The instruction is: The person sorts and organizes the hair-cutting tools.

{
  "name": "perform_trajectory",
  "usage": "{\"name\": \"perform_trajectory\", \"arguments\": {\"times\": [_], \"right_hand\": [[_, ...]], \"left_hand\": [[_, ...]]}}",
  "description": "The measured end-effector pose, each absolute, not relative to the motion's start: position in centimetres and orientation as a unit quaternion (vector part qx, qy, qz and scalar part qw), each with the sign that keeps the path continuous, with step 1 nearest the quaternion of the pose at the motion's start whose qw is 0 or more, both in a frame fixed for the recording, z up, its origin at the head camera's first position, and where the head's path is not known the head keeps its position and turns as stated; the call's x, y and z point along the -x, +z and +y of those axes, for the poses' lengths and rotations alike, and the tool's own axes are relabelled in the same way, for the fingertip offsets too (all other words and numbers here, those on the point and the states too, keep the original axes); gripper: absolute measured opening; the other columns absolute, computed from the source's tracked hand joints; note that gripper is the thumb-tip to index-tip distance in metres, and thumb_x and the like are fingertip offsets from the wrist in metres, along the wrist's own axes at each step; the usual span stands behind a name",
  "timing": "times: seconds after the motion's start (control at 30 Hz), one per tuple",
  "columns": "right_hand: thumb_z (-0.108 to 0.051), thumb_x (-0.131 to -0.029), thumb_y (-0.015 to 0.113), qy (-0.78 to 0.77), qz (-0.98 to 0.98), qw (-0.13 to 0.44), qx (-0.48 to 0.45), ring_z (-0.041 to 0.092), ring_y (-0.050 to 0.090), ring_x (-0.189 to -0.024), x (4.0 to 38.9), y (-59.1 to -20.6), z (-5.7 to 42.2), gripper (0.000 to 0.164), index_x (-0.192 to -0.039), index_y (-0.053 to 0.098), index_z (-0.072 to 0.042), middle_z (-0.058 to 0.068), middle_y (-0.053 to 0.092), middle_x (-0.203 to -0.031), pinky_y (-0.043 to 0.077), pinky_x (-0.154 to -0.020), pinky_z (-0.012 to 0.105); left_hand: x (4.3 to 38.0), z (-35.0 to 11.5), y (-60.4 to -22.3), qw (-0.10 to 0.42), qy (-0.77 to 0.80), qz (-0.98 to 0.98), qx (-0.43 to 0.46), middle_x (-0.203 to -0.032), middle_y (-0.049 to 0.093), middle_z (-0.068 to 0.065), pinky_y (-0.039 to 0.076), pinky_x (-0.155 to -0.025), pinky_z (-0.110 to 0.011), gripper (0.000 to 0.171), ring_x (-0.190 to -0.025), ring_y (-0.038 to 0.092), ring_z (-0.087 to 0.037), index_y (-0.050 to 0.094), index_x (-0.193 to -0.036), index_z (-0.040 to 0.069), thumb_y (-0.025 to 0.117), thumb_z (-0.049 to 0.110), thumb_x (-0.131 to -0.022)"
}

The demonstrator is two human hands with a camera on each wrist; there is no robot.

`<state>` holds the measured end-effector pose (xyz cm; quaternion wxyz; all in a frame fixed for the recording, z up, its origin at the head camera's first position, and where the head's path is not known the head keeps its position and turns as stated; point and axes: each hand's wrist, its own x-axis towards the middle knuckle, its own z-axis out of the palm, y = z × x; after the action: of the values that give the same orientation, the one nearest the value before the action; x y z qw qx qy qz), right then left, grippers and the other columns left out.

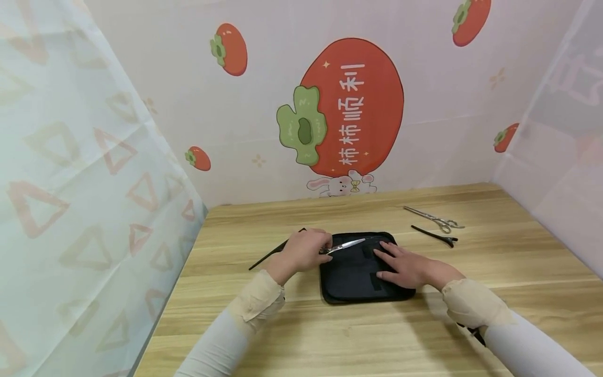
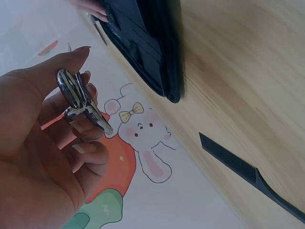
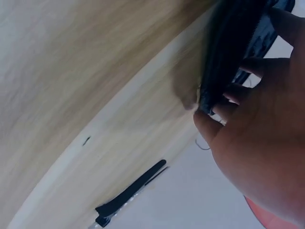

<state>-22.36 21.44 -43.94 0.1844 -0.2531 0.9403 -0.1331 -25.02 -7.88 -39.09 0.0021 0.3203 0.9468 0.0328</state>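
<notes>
Holding the silver scissors by the handle with the left hand, thumb on one side, fingers curled on the other, at about ten o'clock of the black case. Blades together over the upper part of this case, with the tips toward between two and three o'clock; touching it or hanging slightly above — impossible to tell from these views. Resting the right hand at three o'clock of the case, with fingers spread on its top and, so far as visible, gripping nothing.

For doing this part well, better to hold the blades together and almost flat, and to steer from the handle with small turns of the left wrist. Leave the right fingertips out of the line of the tips — rather near in the present direction. Press only enough against sliding of the case, probably soft and easy to scratch.

Farther out, mind the black comb toward nine to ten o'clock, partly behind the left hand; avoid dragging it with the forearm. Toward two o'clock, on the wooden table, leave untouched the black clip and, just beyond, the second scissors.
</notes>
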Motion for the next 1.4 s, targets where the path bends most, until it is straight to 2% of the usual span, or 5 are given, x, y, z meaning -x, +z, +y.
{"name": "perform_trajectory", "arguments": {"times": [0.43,0.9,1.13,1.23,1.4], "right_hand": [[-0.028,-0.102,0.064,-0.123,0.949,-0.014,0.289,0.034,0.066,-0.112,21.2,-41.8,20.1,0.042,-0.133,0.065,-0.001,0.015,0.065,-0.128,0.053,-0.094,0.053],[-0.027,-0.103,0.062,-0.255,0.921,0.004,0.294,0.021,0.066,-0.113,19.5,-42.1,17.2,0.037,-0.135,0.063,-0.009,0.003,0.070,-0.122,0.054,-0.091,0.049],[-0.021,-0.104,0.062,-0.360,0.867,0.068,0.338,0.009,0.063,-0.078,19.0,-42.2,16.3,0.027,-0.126,0.060,-0.006,-0.004,0.069,-0.091,0.053,-0.069,0.030],[-0.021,-0.102,0.064,-0.406,0.845,0.113,0.329,0.011,0.063,-0.071,18.7,-42.1,16.1,0.033,-0.128,0.056,-0.002,-0.003,0.069,-0.085,0.051,-0.063,0.026],[-0.017,-0.101,0.064,-0.499,0.796,0.187,0.288,0.028,0.073,-0.092,18.4,-41.7,16.0,0.043,-0.136,0.050,0.005,0.012,0.073,-0.105,0.060,-0.076,0.039]], "left_hand": [[24.5,-7.2,-39.5,-0.009,0.027,0.945,-0.327,-0.093,0.061,0.013,0.046,-0.065,-0.032,0.019,-0.081,0.056,-0.009,0.066,-0.095,0.025,0.078,0.039,-0.092],[23.6,-5.0,-39.2,-0.008,0.038,0.934,-0.355,-0.078,0.057,0.013,0.044,-0.063,-0.026,0.022,-0.072,0.053,-0.005,0.066,-0.091,0.023,0.076,0.042,-0.092],[22.8,-3.8,-39.6,0.020,0.149,0.920,-0.361,-0.069,0.052,0.010,0.039,-0.054,-0.019,0.025,-0.059,0.048,-0.005,0.061,-0.086,0.014,0.075,0.032,-0.094],[22.6,-3.4,-39.9,0.021,0.199,0.914,-0.353,-0.065,0.050,0.008,0.037,-0.051,-0.018,0.026,-0.055,0.046,-0.005,0.059,-0.081,0.010,0.075,0.027,-0.093],[22.4,-3.0,-40.2,0.010,0.242,0.914,-0.325,-0.061,0.049,0.008,0.036,-0.049,-0.017,0.030,-0.052,0.044,-0.005,0.056,-0.073,0.012,0.079,0.021,-0.090]]}}
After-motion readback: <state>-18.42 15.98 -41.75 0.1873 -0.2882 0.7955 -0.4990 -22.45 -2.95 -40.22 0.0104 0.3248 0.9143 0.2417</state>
